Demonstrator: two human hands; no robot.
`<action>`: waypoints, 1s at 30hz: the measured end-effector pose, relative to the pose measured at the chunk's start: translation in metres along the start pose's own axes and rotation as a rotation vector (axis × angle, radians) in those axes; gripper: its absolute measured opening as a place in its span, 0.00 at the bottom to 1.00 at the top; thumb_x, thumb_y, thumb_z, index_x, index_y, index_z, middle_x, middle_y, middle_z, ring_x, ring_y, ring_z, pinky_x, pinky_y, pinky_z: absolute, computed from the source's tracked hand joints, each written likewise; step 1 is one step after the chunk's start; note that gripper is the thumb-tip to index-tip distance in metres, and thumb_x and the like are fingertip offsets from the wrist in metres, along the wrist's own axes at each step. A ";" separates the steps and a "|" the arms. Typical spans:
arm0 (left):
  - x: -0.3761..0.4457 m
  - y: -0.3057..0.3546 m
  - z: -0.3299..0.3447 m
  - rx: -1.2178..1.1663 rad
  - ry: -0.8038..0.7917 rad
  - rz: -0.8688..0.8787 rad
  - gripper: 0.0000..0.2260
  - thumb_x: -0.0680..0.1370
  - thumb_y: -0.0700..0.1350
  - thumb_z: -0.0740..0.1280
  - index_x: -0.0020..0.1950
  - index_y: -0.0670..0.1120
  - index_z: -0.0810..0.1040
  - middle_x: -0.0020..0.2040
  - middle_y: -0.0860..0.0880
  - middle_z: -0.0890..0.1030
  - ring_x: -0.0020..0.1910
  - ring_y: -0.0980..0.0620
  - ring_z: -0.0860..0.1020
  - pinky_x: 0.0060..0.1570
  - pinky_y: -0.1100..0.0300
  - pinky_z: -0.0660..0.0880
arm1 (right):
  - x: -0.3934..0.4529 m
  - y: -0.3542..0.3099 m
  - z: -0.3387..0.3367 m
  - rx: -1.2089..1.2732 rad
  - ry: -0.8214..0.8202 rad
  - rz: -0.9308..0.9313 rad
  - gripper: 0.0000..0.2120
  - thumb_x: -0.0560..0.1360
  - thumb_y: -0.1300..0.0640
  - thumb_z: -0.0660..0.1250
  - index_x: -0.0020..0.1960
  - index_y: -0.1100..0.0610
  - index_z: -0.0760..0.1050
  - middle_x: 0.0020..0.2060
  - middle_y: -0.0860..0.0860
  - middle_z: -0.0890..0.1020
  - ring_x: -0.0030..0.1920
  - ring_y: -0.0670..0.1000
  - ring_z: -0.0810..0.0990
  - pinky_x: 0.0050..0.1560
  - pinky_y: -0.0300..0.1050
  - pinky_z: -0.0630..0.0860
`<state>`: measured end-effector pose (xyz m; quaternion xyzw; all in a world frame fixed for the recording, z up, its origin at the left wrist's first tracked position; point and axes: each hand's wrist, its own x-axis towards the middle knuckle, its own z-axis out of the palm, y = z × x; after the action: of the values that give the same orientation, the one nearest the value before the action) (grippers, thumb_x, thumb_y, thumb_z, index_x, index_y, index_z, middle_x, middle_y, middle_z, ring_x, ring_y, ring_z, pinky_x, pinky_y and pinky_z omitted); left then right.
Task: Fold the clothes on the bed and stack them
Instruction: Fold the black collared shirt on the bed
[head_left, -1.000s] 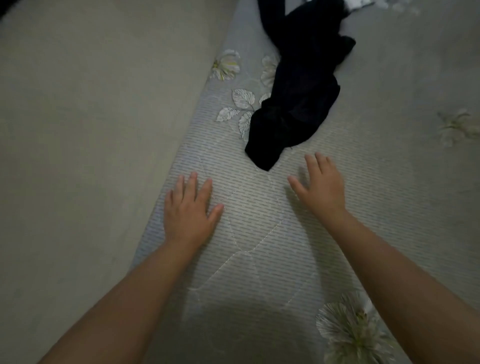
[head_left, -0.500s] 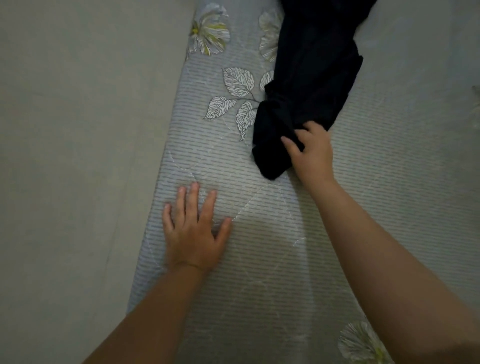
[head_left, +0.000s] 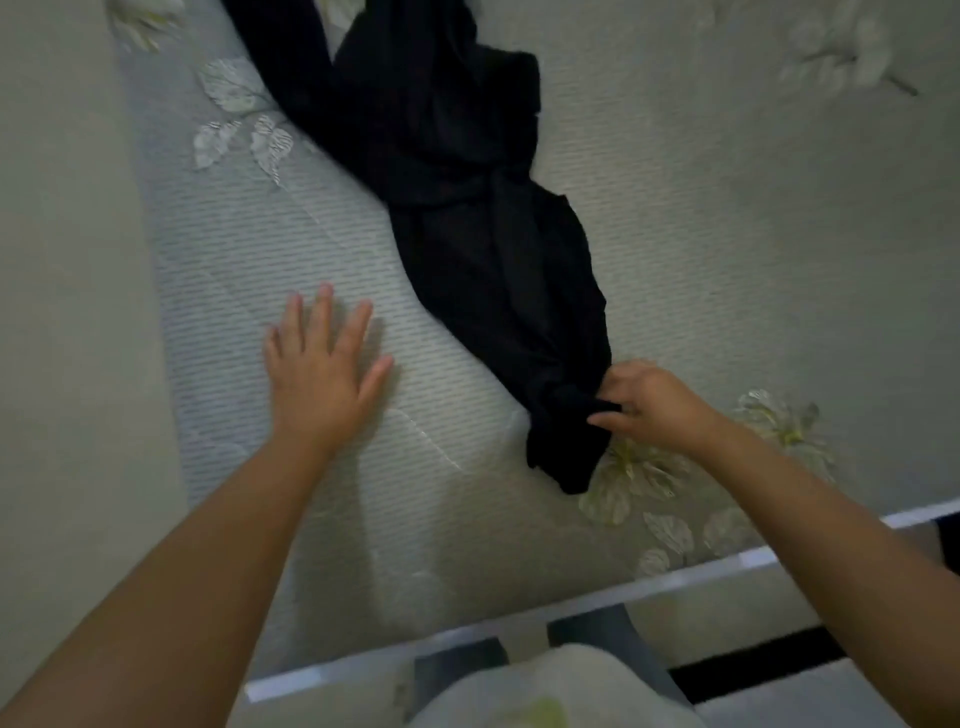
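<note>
A crumpled dark garment (head_left: 467, 249) lay on the quilted mattress (head_left: 727, 260). The right hand (head_left: 652, 405) pinched its near end at four o'clock; the left hand (head_left: 319, 371) lay flat, fingers spread, at eight o'clock, bare mattress between them.

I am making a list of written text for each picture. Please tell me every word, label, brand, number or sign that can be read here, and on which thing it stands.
None can be read.
Black garment, pinched by the right hand: no label or print shows.
Mattress: only leaf and flower patterns, no writing.
Left hand: flat on the mattress, nothing written near it.
</note>
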<state>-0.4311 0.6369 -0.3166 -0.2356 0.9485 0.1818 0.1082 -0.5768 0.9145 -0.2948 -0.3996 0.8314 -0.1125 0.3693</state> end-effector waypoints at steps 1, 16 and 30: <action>-0.006 0.020 0.000 0.023 0.017 0.100 0.28 0.74 0.58 0.54 0.67 0.42 0.71 0.68 0.33 0.66 0.67 0.29 0.61 0.61 0.32 0.58 | -0.018 0.016 -0.003 0.024 -0.053 0.086 0.11 0.70 0.60 0.72 0.48 0.65 0.81 0.45 0.61 0.81 0.49 0.60 0.78 0.50 0.37 0.66; -0.003 0.161 0.017 0.250 -0.385 -0.074 0.25 0.79 0.54 0.56 0.75 0.56 0.51 0.76 0.49 0.53 0.74 0.41 0.51 0.69 0.48 0.56 | 0.010 0.020 -0.003 0.625 0.360 0.294 0.18 0.77 0.58 0.61 0.66 0.60 0.68 0.61 0.58 0.76 0.61 0.57 0.74 0.60 0.43 0.68; 0.045 0.220 0.021 0.427 -0.160 0.148 0.29 0.77 0.60 0.57 0.75 0.59 0.48 0.72 0.46 0.63 0.72 0.43 0.54 0.69 0.41 0.42 | -0.120 0.125 0.002 0.416 0.508 0.640 0.25 0.74 0.49 0.65 0.65 0.62 0.69 0.58 0.59 0.74 0.60 0.59 0.71 0.59 0.50 0.65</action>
<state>-0.5744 0.8079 -0.2844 -0.1220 0.9686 0.0027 0.2167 -0.5987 1.0865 -0.2934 0.0000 0.9370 -0.2518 0.2421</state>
